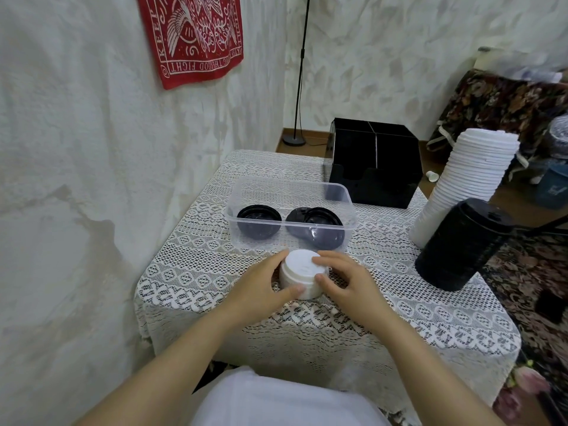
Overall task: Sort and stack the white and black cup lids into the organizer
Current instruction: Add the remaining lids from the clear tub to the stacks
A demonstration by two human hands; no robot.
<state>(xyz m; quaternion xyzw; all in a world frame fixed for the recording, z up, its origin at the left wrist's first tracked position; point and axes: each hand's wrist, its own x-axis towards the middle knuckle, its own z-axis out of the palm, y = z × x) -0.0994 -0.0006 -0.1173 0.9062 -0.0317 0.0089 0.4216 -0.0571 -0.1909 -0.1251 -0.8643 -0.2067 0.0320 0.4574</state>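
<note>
Nearest, both bare hands close on a short pile of white lids [299,272] standing on the lace-covered bench [184,272]. The left grip [261,284] is clamped on the pile, thumb on the near side and fingers curled round the left and far side. The right grip [347,281] is also clamped on it, fingertips on the top lid and thumb pressed to the side.

Just beyond the pile sits a clear tub [289,186] holding black lids [259,221] in two spots, left and right.

At the bench's right edge a black stack [461,244] leans, and a taller white stack [461,186] leans just behind it.

At the far end stands the black organizer [375,167], split by a cross divider; what is inside cannot be told.

Behind, a thin stand [295,87] rises from the floor, and a red cloth [190,35] hangs on the wall.
</note>
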